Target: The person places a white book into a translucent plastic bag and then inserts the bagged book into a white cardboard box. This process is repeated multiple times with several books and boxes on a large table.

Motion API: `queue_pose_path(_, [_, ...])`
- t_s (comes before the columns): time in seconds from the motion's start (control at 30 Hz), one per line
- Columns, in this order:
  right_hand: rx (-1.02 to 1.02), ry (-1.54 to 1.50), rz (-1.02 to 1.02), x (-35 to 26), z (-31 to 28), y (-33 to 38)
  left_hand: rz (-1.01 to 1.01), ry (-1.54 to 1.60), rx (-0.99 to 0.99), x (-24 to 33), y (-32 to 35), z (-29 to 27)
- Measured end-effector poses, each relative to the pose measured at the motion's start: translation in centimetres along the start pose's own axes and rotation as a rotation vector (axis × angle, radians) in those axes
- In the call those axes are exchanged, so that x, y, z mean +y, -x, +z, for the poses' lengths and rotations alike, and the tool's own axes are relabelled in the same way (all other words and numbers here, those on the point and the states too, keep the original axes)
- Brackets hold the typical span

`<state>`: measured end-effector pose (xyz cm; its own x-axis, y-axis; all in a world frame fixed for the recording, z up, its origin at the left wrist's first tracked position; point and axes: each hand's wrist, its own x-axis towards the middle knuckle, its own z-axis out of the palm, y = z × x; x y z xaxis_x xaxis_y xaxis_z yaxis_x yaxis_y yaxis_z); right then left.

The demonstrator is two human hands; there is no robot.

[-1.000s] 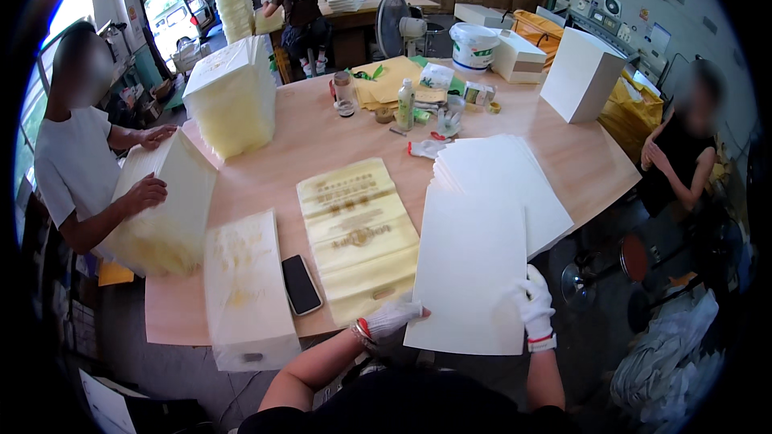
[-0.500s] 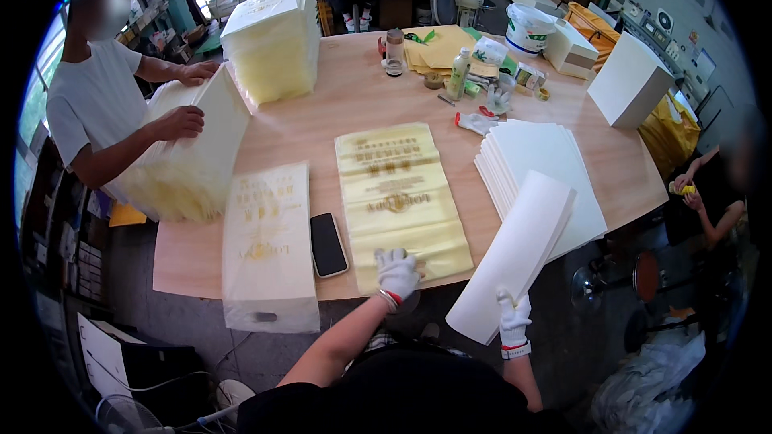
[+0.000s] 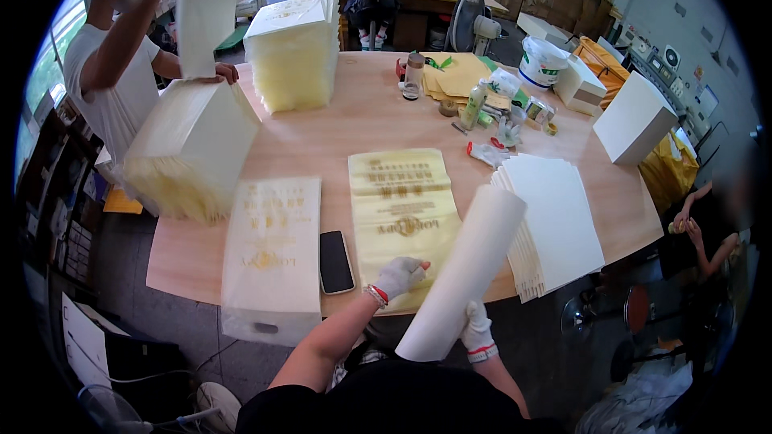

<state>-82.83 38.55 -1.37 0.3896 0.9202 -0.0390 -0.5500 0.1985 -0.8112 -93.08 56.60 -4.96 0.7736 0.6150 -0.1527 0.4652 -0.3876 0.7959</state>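
My right hand (image 3: 479, 329), in a white glove, grips the lower end of a white sheet curled into a roll (image 3: 465, 268) that slants up to the right over the table's near edge. My left hand (image 3: 400, 276), also gloved, rests on the near end of a yellow printed bag (image 3: 402, 209) lying flat on the wooden table (image 3: 338, 133). A stack of white sheets (image 3: 553, 217) lies just right of the roll.
A black phone (image 3: 335, 261) lies left of the yellow bag, beside a pale printed bag (image 3: 272, 253) hanging over the edge. At far left a person lifts a white sheet (image 3: 205, 12) above a bag pile (image 3: 193, 149). Bottles (image 3: 476, 104), a bucket (image 3: 543, 60) and white boxes (image 3: 635, 116) stand beyond.
The white sheet in my right hand has curled from flat into a tight roll. My left hand has stayed on the yellow bag. The person at left has raised a sheet overhead.
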Motion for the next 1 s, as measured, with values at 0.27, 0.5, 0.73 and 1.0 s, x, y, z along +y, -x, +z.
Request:
queue_pose_path(0.27, [0.176,0.079,0.047,2.1,-1.8,-5.3,-0.104,0.610,0.160,-7.2,-6.7,-1.3])
queue_pose_path(0.5, [0.196,1.153,-0.146,-4.1,-5.7,0.5,-0.217,1.166,0.021,-3.2,-7.8,-3.7])
queue_pose_path(0.73, [-0.065,1.904,0.206,-5.7,-3.5,1.2,0.437,0.114,0.261,3.9,-7.9,0.5])
queue_pose_path(1.0, [0.557,1.626,0.246,-2.0,-4.6,-5.8,0.265,-0.115,0.029,5.8,-1.4,4.7])
